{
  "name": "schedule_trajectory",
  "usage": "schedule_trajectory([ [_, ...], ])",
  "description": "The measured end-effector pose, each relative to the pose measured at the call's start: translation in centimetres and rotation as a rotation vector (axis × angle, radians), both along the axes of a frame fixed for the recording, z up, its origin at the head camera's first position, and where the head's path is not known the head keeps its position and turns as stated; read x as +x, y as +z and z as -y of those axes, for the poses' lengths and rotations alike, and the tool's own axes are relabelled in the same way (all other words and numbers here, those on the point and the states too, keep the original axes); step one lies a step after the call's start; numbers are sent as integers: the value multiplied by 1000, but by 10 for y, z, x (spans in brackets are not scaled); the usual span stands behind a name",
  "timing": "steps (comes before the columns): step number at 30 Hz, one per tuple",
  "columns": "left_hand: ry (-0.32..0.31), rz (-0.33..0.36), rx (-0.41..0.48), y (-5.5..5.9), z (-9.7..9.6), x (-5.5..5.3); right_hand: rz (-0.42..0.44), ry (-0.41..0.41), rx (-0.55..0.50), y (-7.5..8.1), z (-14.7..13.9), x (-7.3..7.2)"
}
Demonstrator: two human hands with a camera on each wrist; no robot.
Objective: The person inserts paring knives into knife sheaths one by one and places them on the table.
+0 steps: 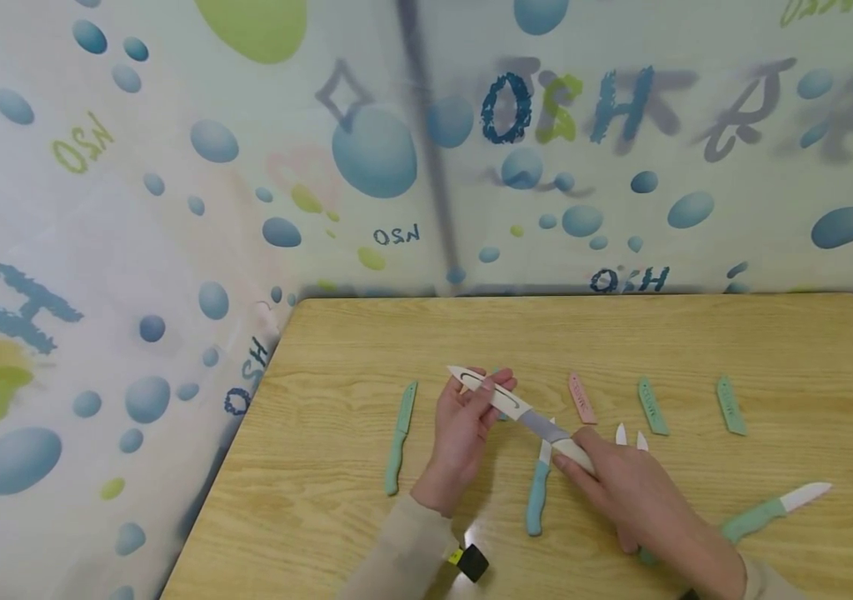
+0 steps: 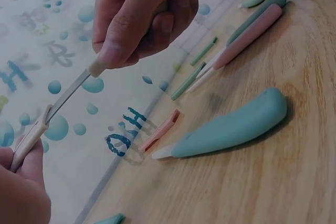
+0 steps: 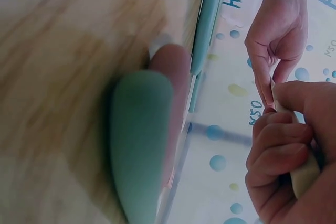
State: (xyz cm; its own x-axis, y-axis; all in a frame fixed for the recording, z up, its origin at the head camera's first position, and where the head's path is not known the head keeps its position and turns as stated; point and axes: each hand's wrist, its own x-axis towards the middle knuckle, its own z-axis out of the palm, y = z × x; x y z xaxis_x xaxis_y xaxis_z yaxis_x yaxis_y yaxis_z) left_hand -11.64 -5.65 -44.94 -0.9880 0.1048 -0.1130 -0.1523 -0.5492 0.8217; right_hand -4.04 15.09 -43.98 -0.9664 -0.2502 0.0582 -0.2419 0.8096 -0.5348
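My left hand pinches a cream blade cover between thumb and fingers. In my right hand I grip the cream handle of a knife, fingers curled round it. The knife's grey blade shows between handle and cover, its front part hidden inside the cover. Knife and cover line up at a slant above the table, as the left wrist view also shows. Below them lies a blue-handled knife with a white blade. A blue cover is mostly hidden behind my left fingers.
A green knife with a green cover on its blade lies at left. Along the back lie a pink cover and two green covers. Pink and green-handled knives lie under my right hand; another green knife lies at right.
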Motion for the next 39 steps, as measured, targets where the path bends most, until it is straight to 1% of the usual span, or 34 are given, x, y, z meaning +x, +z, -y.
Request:
schedule_trajectory([
  [5,3,-6,2,0,-2,0,-17,1,2,0,2,-3],
  [12,13,2,0,1,-3,0,-7,2,-4,2,5,-5],
  [19,1,4,-17,0,-6,2,-5,13,-5,3,9,-5],
  [27,8,24,-9,-3,-9,3,-5,14,-16,3,11,-6],
  [30,1,36,-11,-3,-10,4,-6,12,-18,3,12,-6],
  [39,-6,64,-6,-2,-13,5,-44,8,-11,4,13,-6],
])
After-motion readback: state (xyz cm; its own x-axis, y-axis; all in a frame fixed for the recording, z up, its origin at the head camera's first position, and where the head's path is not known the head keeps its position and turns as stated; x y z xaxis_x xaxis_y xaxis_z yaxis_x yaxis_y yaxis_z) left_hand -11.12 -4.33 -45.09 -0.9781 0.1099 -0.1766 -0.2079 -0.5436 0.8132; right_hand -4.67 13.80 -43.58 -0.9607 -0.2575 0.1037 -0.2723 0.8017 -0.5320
